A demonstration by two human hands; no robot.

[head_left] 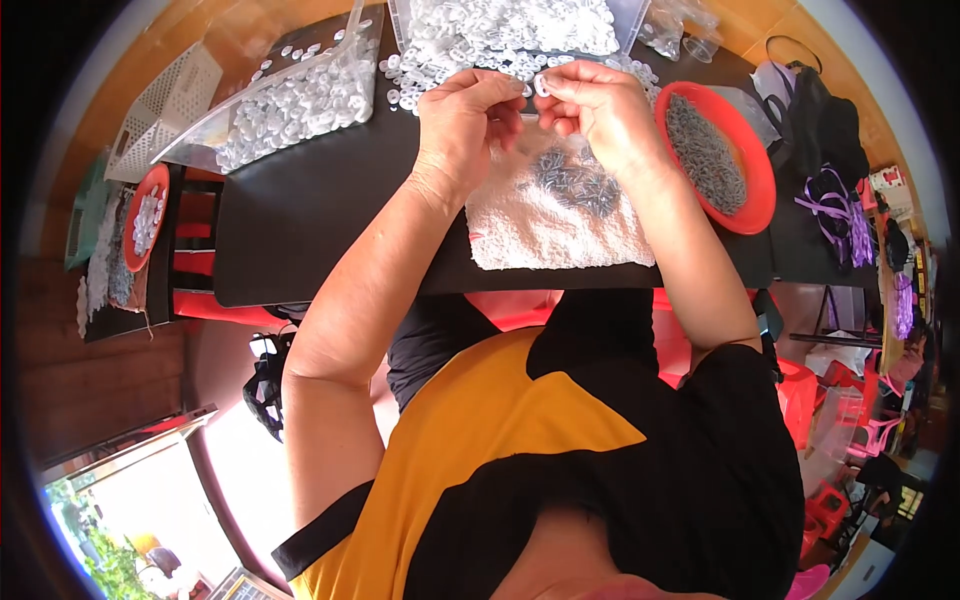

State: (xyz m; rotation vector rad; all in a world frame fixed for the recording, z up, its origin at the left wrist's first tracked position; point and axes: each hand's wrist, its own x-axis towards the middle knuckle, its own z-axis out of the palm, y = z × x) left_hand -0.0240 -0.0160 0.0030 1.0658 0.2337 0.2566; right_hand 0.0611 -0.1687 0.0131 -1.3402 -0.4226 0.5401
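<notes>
Over the far part of a pale towel [530, 235], both hands are raised close together. My right hand [600, 105] pinches a small white oval plastic piece [542, 86] between thumb and forefinger. A short gap away, my left hand [470, 115] is also closed in a pinch; what sits at its fingertips is too small to make out. Beneath the hands, a heap of small grey metal pieces [590, 190] lies on the towel. Just beyond the fingers, loose white oval pieces [430, 75] are spread on the black table [310, 215].
A clear bin [632, 25] full of white pieces stands at the far side. Left of it, another clear container [190, 153] is tipped with more of them. An orange-red bowl [757, 165] of grey metal pieces sits by my right forearm. Purple straps [850, 220] hang farther right.
</notes>
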